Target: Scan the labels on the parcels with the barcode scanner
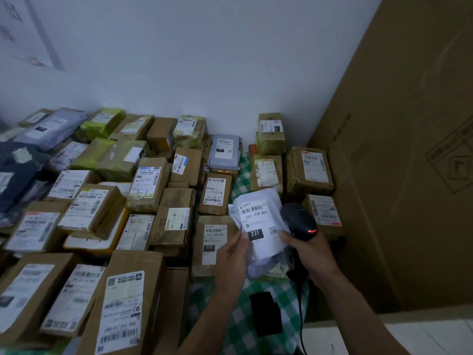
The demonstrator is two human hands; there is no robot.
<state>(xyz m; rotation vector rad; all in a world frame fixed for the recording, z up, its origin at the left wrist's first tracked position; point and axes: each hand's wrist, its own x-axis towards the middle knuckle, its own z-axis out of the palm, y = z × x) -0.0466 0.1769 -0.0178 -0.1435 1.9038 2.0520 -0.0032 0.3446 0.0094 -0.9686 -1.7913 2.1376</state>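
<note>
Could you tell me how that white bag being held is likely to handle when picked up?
The white bag probably flops: it wrinkles and bends where the left hand pinches its edge. It seems light, since a mere pinch holds it up. Its smooth plastic may slip.

Two bare hands are seen, each joined to a bare forearm. The left hand is uncovered, and the left forearm behind it is left bare as far as the lower edge of the view. The right hand is likewise uncovered, and the right forearm behind it is shown bare to the frame's edge, drawn broader by the wide-angle lens. In the dim light, finer details such as the nails cannot be made out.
</note>
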